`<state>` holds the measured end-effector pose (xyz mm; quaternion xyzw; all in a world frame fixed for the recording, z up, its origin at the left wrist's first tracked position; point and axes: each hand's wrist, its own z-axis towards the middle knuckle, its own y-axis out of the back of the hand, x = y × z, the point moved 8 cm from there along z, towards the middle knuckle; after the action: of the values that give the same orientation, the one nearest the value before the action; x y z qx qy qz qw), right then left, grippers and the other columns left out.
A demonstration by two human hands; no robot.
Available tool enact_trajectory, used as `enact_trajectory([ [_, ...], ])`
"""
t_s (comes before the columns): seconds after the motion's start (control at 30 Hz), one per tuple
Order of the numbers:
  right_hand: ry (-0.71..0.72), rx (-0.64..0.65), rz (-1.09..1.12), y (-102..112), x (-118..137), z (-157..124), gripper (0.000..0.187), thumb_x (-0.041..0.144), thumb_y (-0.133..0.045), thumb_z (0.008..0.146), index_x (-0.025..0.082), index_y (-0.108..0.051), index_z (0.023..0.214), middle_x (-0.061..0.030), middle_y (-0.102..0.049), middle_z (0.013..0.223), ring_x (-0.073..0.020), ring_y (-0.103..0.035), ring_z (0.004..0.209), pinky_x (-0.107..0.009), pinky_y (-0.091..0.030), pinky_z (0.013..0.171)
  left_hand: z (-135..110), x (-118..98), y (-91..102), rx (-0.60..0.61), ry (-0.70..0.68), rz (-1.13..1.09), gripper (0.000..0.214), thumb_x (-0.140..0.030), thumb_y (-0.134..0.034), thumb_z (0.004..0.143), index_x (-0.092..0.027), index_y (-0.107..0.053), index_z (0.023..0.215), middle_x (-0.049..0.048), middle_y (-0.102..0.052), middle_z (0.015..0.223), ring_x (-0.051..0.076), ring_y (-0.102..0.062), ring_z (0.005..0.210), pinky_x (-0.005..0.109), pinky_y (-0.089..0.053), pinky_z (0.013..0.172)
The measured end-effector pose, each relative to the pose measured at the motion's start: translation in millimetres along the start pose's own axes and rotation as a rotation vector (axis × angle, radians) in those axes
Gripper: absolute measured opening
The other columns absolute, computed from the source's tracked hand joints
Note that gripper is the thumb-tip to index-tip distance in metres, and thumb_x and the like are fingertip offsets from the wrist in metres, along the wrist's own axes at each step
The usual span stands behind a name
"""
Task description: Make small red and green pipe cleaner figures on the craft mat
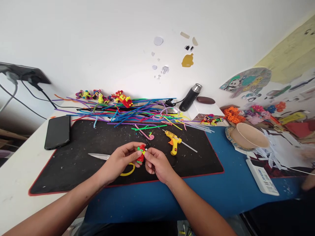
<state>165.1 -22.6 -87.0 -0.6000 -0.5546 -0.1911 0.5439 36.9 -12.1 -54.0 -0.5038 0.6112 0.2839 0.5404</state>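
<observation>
Between my hands, above the black mat (73, 144), is a small red and green pipe-cleaner figure (141, 158) with a bit of yellow on it. My left hand (123, 159) grips it between thumb and fingers from the left. The thumb and forefinger of my right hand (158, 163) pinch together at its right side, beside a tiny white spot; what exactly they pinch is hidden. Under my left hand lie scissors, with the blade (97, 156) to the left and a yellow handle (129, 170) showing below the fingers.
A yellow glue gun (174, 141) lies right of my hands. Many coloured pipe cleaners (133, 113) stretch along the back, with finished figures (123, 99) behind them. A phone (57, 132) is at left, a black flask (190, 97) at back right, a bowl (251, 137) further right.
</observation>
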Motion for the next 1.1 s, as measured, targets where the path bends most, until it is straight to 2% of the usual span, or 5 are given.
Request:
enact_trajectory([
  [0.3,0.022,0.021,0.076,-0.4,-6.0,3.4,0.048,0.056,-0.082,0.082,0.021,-0.051,0.077,0.01,-0.049,0.051,-0.0061,-0.041,0.036,-0.019,-0.021,0.035,2.5,10.6,-2.3,-0.001,0.0,-0.084,0.048,-0.046,-0.08,0.087,-0.018,-0.07,0.125,0.0053,-0.075,0.096,0.016,-0.068,0.078,0.031,-0.058,0.073],
  [0.5,0.043,-0.011,0.124,1.4,-4.0,5.4,0.051,0.062,-0.076,0.086,0.02,-0.049,0.073,0.0081,-0.05,0.054,-0.0064,-0.043,0.038,-0.02,-0.024,0.036,3.4,-1.3,-0.9,-0.056,-0.054,-0.076,0.047,-0.046,-0.084,0.082,-0.019,-0.072,0.118,0.0027,-0.073,0.087,0.016,-0.066,0.076,0.029,-0.058,0.069],
  [0.63,0.031,-0.007,0.133,0.3,-5.4,5.0,0.049,0.057,-0.082,0.082,0.021,-0.05,0.075,0.0091,-0.048,0.053,-0.0061,-0.042,0.038,-0.019,-0.022,0.036,2.8,-8.1,-3.2,-0.06,-0.079,-0.067,0.048,-0.045,-0.087,0.078,-0.019,-0.073,0.115,0.0038,-0.073,0.088,0.016,-0.066,0.074,0.03,-0.058,0.067],
  [0.83,0.041,-0.004,0.131,-0.5,-3.7,2.3,0.049,0.06,-0.078,0.086,0.02,-0.051,0.076,0.0086,-0.049,0.054,-0.0061,-0.042,0.038,-0.019,-0.023,0.036,4.1,-5.5,-0.9,-0.074,-0.091,-0.068,0.046,-0.045,-0.086,0.078,-0.018,-0.073,0.114,0.0041,-0.072,0.089,0.017,-0.066,0.076,0.029,-0.058,0.065],
  [1.1,0.016,0.037,0.154,-3.6,-10.2,2.8,0.045,0.053,-0.082,0.084,0.021,-0.052,0.079,0.0101,-0.048,0.054,-0.0053,-0.039,0.038,-0.019,-0.021,0.037,2.9,-2.1,-0.6,-0.062,-0.059,-0.096,0.043,-0.041,-0.09,0.075,-0.018,-0.074,0.108,0.003,-0.073,0.086,0.015,-0.065,0.073,0.026,-0.056,0.064],
])
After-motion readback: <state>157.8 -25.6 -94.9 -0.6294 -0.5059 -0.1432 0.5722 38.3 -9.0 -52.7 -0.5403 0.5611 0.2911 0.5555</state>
